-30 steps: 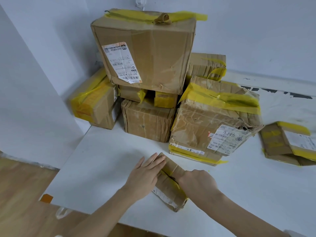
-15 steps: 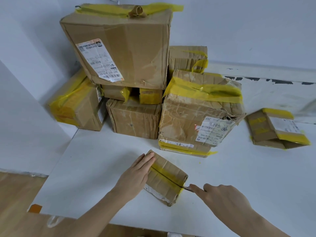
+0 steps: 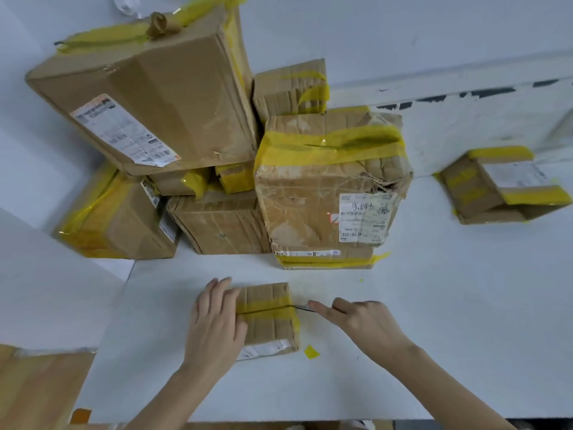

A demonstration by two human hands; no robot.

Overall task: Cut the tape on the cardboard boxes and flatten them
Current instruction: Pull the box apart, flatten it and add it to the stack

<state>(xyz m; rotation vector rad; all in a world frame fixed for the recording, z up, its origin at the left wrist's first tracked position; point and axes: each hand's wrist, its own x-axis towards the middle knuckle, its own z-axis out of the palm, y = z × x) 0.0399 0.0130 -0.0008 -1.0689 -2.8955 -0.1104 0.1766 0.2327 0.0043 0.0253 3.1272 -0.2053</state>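
head cam looked down on a white surface (image 3: 434, 321) w/ a small flat cardboard box (image 3: 268, 318) lying near the front edge, a strip of yellow tape (image 3: 266, 309) running across its top. a dark slit ran along the middle of that tape from the left side to the right edge. left hand (image 3: 214, 324) lay flat on the box's left part, fingers (image 3: 218, 290) together and stretched out, palm pressing down, not wrapped round anything. right hand (image 3: 362, 318) sat just right of the box, fingers curled round a thin blade tool (image 3: 304, 307), index finger laid along it; the tip was at the right end of the slit, touching the box edge. most of the tool was hidden in the hand, so type unclear. a small scrap of yellow tape (image 3: 311, 351) lay on the surface just beside the box's front right corner.

behind, a pile of taped boxes: a large box w/ shipping label (image 3: 148, 97) tilted on top at left, a crumpled box w/ label (image 3: 328, 193) at centre right, a box wrapped in yellow tape (image 3: 117, 221) at far left, a plain box (image 3: 220, 221) between them. well apart on the right lay another small box (image 3: 496, 187), on its own.
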